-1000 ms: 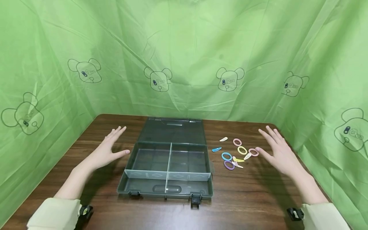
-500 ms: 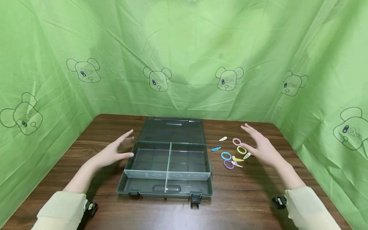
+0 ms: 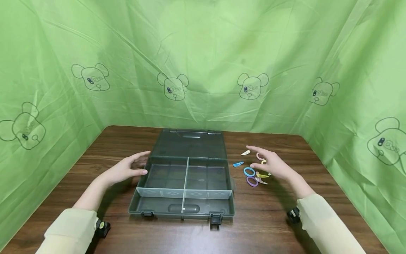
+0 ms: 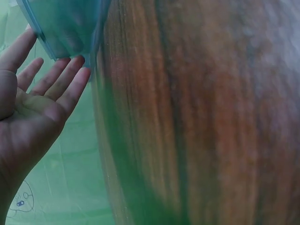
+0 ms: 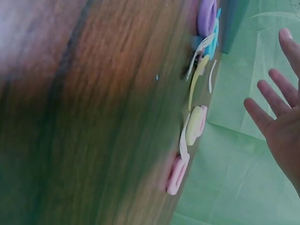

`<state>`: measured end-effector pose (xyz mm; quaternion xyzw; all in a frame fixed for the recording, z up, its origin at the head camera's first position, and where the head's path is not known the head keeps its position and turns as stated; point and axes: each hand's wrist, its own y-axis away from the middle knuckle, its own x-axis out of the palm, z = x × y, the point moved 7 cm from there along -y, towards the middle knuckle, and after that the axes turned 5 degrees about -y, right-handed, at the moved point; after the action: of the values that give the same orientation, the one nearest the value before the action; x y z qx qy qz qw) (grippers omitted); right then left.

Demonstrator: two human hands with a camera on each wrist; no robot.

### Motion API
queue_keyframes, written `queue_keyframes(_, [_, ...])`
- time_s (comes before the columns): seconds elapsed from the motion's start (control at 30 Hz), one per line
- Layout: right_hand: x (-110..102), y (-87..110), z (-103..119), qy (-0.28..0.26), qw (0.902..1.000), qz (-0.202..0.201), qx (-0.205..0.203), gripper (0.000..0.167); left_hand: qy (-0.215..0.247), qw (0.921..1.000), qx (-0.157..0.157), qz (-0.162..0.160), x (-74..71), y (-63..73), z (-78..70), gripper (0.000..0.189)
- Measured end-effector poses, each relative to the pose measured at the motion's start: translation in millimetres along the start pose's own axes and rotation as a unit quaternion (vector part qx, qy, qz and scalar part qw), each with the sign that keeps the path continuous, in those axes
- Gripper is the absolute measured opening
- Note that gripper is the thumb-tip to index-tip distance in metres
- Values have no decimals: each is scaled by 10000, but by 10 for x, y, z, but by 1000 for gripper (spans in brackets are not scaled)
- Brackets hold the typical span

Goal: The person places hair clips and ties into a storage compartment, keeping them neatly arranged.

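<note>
My left hand (image 3: 122, 171) is beside the left wall of a dark translucent organizer box (image 3: 168, 178), thumb and fingers loosely extended. In the left wrist view its fingertips are right at the edge of the box (image 4: 70, 28). My right hand (image 3: 275, 165) hovers over a group of hair ties and hair clips right of the box, fingers relaxed, holding nothing. Around it lie a blue hair tie (image 3: 249, 168), a purple hair tie (image 3: 252, 186), a blue hair clip (image 3: 238, 164), a white hair clip (image 3: 245, 152) and a yellow hair clip (image 3: 262, 176). The hand partly hides pink and yellow hair ties, which show in the right wrist view.
The box's lid (image 3: 190, 144) lies folded back behind it. White dividers (image 3: 158, 192) split the box into compartments, and a black latch (image 3: 216, 219) sticks out at its front. A wooden table (image 3: 177, 238) bears everything, with green cloth (image 3: 209, 53) hung around it.
My right hand has moved left and lower, from the right side to above the hair ties and clips. The left hand has moved right to the box's left wall.
</note>
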<state>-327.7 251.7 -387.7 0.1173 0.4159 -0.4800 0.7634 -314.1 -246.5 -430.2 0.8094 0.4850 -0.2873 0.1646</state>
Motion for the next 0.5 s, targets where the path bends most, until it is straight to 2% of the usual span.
queue_keyframes(0.13, [75, -70, -37, -63, 9994, 241, -254, 52, 147, 9997, -181, 89, 12, -8, 52, 71])
queue_keyframes(0.5, [196, -139, -224, 303, 9952, 907, -194, 29, 333, 9980, -476, 267, 31, -3, 57, 68])
